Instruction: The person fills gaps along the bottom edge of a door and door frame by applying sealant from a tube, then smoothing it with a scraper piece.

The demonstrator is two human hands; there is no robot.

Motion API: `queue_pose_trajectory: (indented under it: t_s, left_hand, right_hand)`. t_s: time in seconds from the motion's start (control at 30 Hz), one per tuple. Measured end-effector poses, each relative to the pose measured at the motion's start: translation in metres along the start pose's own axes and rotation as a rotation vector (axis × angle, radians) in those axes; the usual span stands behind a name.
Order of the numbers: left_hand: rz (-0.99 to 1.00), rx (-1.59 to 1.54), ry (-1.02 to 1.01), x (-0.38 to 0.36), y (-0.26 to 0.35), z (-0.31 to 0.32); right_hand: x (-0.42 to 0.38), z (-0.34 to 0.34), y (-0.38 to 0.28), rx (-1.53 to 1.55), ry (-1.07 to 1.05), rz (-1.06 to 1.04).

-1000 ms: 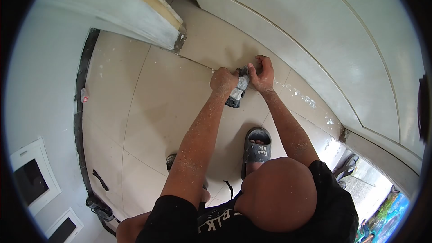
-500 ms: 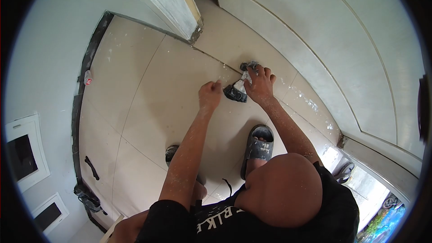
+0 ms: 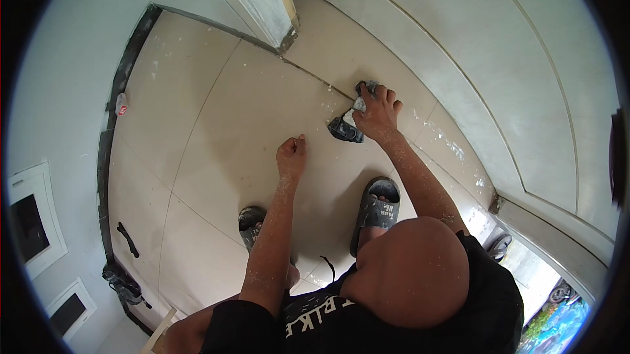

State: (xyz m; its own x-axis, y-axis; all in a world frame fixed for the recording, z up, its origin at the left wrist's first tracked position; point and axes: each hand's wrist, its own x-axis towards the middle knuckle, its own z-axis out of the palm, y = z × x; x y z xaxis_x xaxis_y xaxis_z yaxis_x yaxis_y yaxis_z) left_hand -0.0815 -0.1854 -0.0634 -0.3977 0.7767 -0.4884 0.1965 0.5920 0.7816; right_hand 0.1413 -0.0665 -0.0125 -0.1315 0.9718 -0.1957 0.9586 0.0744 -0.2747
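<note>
A black bag-like bundle (image 3: 346,130) with a whitish part lies on the tiled floor by the dark joint line. My right hand (image 3: 378,112) is on the whitish part and the dark upper end of the bundle, fingers bent over it; what the fingertips grip is hard to make out. My left hand (image 3: 291,156) hovers over the floor to the left of the bundle, fingers curled together, and anything inside them is too small to see.
A door (image 3: 459,59) stands at the right and a door frame post (image 3: 262,6) at the top. My slippered feet are below. Along the left wall lie a small wrapper (image 3: 121,104), a black strip (image 3: 128,239) and a black bag (image 3: 125,285).
My left hand has moved down and left, away from the bundle. My right hand has stayed at the bundle, its fingers slightly shifted. The view has tilted a little.
</note>
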Motion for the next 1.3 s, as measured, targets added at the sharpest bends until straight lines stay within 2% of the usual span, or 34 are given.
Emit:
queue_pose_trajectory:
  t_s: [0.1, 0.17, 0.3, 0.43, 0.53, 0.63, 0.8, 0.93, 0.97, 1.03, 1.1, 1.17, 1.23, 1.3]
  left_hand:
    - [0.018, -0.153, -0.023, -0.007, 0.003, -0.005]
    - [0.029, -0.146, -0.029, -0.014, 0.004, -0.011]
    - [0.026, -0.165, -0.033, -0.022, 0.002, -0.005]
    - [0.016, -0.174, -0.110, -0.028, 0.024, 0.030]
    - [0.041, -0.183, -0.214, -0.033, 0.051, 0.045]
    - [0.071, -0.216, -0.264, -0.028, 0.070, 0.026]
    - [0.096, -0.125, -0.099, -0.003, 0.059, -0.026]
    - [0.026, -0.168, -0.080, 0.005, 0.045, -0.004]
    - [0.045, -0.199, -0.132, 0.001, 0.047, 0.010]
    - [0.064, -0.232, -0.185, -0.012, 0.052, 0.028]
    - [0.035, -0.206, -0.287, -0.024, 0.066, 0.032]
    - [0.035, -0.194, -0.281, -0.023, 0.065, 0.018]
    - [0.032, -0.183, -0.266, -0.012, 0.061, 0.004]
    - [0.029, -0.090, -0.228, -0.006, 0.052, -0.001]
  right_hand:
    - [-0.028, -0.011, 0.032, -0.004, 0.044, 0.032]
    - [-0.055, -0.023, 0.064, -0.032, 0.044, 0.217]
    - [-0.091, -0.020, 0.095, -0.029, -0.019, 0.379]
    - [-0.041, 0.016, 0.059, 0.057, 0.203, 0.180]
    - [-0.023, 0.002, 0.032, 0.042, 0.140, 0.154]
    - [-0.053, -0.011, 0.069, 0.071, 0.121, 0.206]
    - [-0.110, -0.022, 0.125, 0.019, 0.087, 0.365]
    - [-0.074, -0.001, 0.092, 0.009, 0.173, 0.263]
    - [-0.058, 0.013, 0.086, 0.038, 0.252, 0.181]
    - [-0.036, 0.018, 0.071, 0.034, 0.270, 0.117]
    - [-0.047, 0.003, 0.084, 0.044, 0.237, 0.130]
    - [-0.061, -0.013, 0.100, 0.054, 0.211, 0.137]
    - [-0.076, -0.016, 0.111, 0.028, 0.101, 0.279]
    - [-0.070, -0.012, 0.105, 0.028, 0.102, 0.267]
